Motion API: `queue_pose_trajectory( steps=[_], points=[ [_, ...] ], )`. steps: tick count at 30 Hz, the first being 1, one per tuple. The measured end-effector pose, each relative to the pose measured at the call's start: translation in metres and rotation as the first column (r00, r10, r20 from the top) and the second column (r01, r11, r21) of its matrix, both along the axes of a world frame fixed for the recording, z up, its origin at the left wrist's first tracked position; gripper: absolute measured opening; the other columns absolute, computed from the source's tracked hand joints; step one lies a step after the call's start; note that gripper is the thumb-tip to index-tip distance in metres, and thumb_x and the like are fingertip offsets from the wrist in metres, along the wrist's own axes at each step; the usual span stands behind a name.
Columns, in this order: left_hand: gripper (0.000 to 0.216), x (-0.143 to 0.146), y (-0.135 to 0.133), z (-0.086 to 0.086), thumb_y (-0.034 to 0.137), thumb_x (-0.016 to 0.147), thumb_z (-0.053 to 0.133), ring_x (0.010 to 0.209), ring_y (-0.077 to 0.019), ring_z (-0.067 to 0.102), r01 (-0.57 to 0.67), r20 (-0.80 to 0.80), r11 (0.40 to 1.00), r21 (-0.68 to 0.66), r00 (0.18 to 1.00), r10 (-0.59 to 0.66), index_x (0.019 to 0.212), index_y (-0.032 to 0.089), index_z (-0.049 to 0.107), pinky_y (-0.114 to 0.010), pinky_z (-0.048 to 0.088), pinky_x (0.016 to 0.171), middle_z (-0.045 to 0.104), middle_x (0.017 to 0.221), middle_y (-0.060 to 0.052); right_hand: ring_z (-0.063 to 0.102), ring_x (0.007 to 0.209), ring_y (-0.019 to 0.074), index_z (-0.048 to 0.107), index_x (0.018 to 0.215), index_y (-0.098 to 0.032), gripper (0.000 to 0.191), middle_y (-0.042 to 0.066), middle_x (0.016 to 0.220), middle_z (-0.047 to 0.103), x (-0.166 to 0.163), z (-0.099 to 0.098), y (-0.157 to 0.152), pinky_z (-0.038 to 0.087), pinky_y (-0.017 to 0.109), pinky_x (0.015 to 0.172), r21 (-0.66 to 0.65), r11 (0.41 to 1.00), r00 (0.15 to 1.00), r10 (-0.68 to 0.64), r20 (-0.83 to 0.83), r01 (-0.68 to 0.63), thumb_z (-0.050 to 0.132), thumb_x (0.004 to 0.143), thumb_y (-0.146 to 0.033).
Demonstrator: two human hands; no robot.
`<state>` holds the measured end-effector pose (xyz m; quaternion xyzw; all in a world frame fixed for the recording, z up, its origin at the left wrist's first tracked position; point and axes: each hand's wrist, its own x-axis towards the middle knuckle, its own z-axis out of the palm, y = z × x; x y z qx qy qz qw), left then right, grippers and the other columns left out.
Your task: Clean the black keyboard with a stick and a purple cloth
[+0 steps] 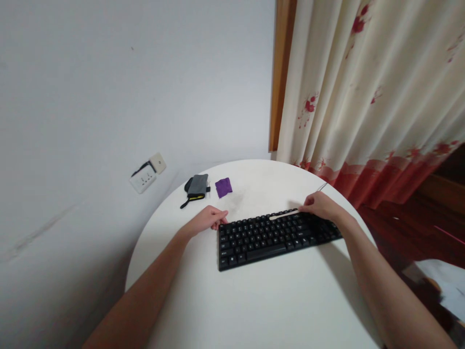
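A black keyboard [261, 237] lies slightly askew on the round white table [232, 300]. My left hand [207, 219] is at its far left corner, fingers curled and fingertips pressed against the edge. Above the right part of the keys, my right hand [319, 206] pinches a thin pale stick [285, 214] with a slightly wider far end. That stick reaches left across the top rows of keys, and its wide end seems to touch them. My right hand and forearm cover part of the keyboard's right side.
Behind my left hand lie a grey and black pouch [198, 185] with a strap and a small purple cloth [223, 187]. A dark smudge marks the tabletop near them. A wall with a socket [143, 178] borders the left; a floral curtain [348, 97] hangs at the right.
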<state>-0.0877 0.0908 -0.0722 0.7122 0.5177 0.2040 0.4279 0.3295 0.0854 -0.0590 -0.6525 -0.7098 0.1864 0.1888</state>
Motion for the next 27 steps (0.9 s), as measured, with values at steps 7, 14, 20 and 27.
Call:
queue_pose_trajectory(
  steps=[7,14,20,27],
  points=[
    [0.055,-0.001,0.001,-0.002,0.058,0.084,0.054,0.047,-0.0125,0.052,0.008,-0.003,1.0,0.002,1.0,-0.008,0.073,0.008,0.075,-0.024,0.04,0.051,0.062,0.052,-0.006,0.051,0.058,0.0128,0.068,0.068,-0.015,0.024,0.002,0.061,0.063,-0.019,0.012,-0.008,0.037,0.025,0.056,0.084,0.994,0.93,-0.04,-0.366,0.076,0.074,0.064,-0.038],
    [0.054,0.0,0.002,-0.001,0.058,0.084,0.055,0.047,-0.012,0.051,-0.014,-0.01,1.0,-0.009,1.0,0.014,0.071,0.01,0.075,-0.023,0.039,0.05,0.061,0.051,-0.006,0.035,0.048,0.0087,0.067,0.076,-0.014,0.031,-0.004,0.053,0.05,-0.056,0.005,-0.014,0.025,0.024,0.046,-0.032,0.992,0.661,-0.106,-0.743,0.122,0.072,0.064,-0.043],
    [0.054,0.0,0.001,0.0,0.058,0.084,0.054,0.047,-0.0122,0.051,-0.003,-0.003,1.0,-0.005,1.0,0.003,0.071,0.01,0.074,-0.023,0.04,0.051,0.061,0.051,-0.006,0.043,0.051,0.012,0.062,0.065,-0.015,0.037,0.001,0.054,0.052,-0.059,0.001,-0.011,0.03,0.025,0.049,0.018,0.985,0.769,-0.121,-0.628,0.17,0.053,0.077,-0.049],
    [0.055,0.001,0.001,0.001,0.06,0.083,0.055,0.048,-0.0126,0.052,-0.007,-0.01,1.0,-0.005,1.0,0.007,0.07,0.009,0.074,-0.024,0.04,0.051,0.062,0.052,-0.006,0.049,0.054,0.0135,0.061,0.06,-0.016,0.026,0.004,0.058,0.06,-0.018,0.001,-0.002,0.034,0.025,0.051,-0.024,0.944,0.794,-0.291,-0.533,0.33,0.064,0.068,-0.04]
  ],
)
